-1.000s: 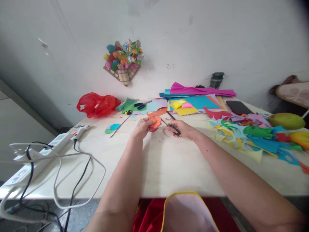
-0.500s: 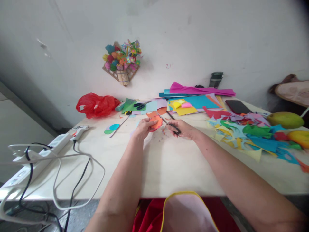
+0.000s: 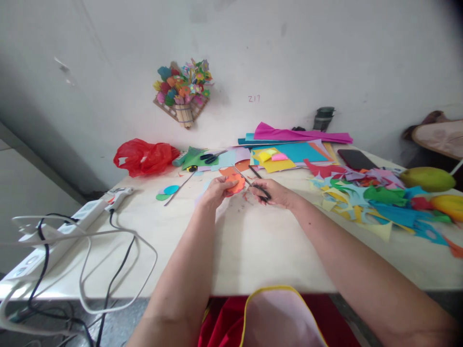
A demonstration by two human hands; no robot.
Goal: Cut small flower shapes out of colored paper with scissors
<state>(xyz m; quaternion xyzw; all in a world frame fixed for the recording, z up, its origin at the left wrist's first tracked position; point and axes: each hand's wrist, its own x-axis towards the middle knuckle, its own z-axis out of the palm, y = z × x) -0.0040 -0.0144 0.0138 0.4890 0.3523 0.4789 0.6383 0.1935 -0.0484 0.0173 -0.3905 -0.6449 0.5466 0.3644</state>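
Note:
Between the thumb and fingers of my left hand (image 3: 216,191) is a roundish piece of orange paper (image 3: 236,184). My right hand (image 3: 273,192) is closed round the black handles of a pair of scissors (image 3: 263,193). The blades point up and left and lie right at the paper's right edge; whether they bite into it I cannot tell. Small scraps lie on the table below the paper. Behind it rests more orange paper (image 3: 228,170). A blue paper circle (image 3: 171,190) and a green one (image 3: 163,197) lie to the left.
Paper offcuts (image 3: 383,207) heap on the right beside a phone (image 3: 356,159) and a green fruit (image 3: 427,179). Coloured sheets (image 3: 307,153) lie at the back. A second pair of scissors (image 3: 210,158) and a red plastic bag (image 3: 144,157) are back left. Cables trail from a power strip (image 3: 85,215).
The orange paper has turned slightly and shifted a little to the right in my left hand. The scissors have hardly moved.

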